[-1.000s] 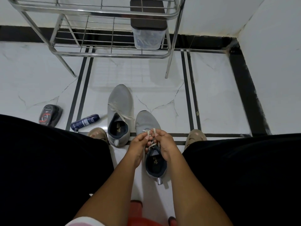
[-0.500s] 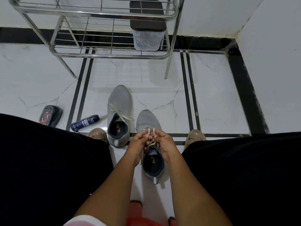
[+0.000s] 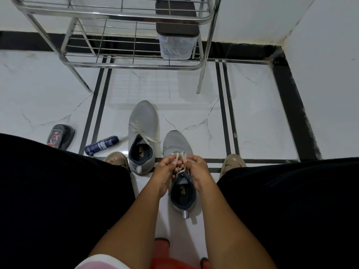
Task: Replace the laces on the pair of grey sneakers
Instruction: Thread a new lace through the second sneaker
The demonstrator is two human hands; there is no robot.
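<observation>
My hands [image 3: 182, 167] cover the eyelets of the near sneaker [image 3: 179, 171], so I cannot tell how far its lace [image 3: 179, 155] is threaded. The labels on the blue bottle [image 3: 102, 145] and black tin [image 3: 60, 136] are too small to read. The rack [image 3: 116, 16] is cut off at the top edge.

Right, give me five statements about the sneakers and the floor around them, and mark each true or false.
1. Both hands, left hand and right hand, pinch the lace of the right-side sneaker. True.
2. The left-side sneaker has no lace. False: a lace crosses it.
3. A blue bottle lies on the floor. True.
4. The lidded container stands on the floor. False: it sits on the metal rack.
5. The sneakers' toes point away from the person. True.
</observation>
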